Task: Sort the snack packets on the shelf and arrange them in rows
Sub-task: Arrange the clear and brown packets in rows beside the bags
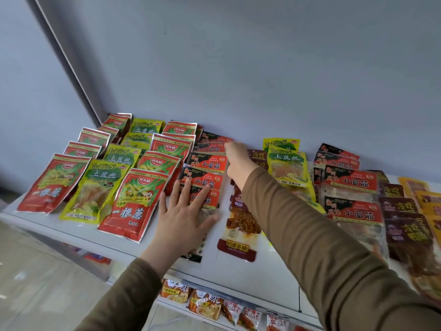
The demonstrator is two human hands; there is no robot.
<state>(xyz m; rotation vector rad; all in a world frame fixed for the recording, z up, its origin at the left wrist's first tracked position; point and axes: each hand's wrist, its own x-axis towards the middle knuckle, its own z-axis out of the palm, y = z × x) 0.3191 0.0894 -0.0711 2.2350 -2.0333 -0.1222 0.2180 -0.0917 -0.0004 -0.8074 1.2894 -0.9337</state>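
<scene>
The white shelf [281,266] is bounded by the wall at 12 o'clock and its front edge at 6 o'clock; bare surface is seen only along that front strip. Red packets [133,204] and yellow-green packets [95,187] are laid in overlapping rows at 9 o'clock. A black-and-red row [205,163] runs up the centre. The left hand [183,216] is pressed flat on its nearest packet, fingers spread. The right hand [238,163] is reached to 12 o'clock, fingers curled; whether a packet is pinched cannot be told.
</scene>
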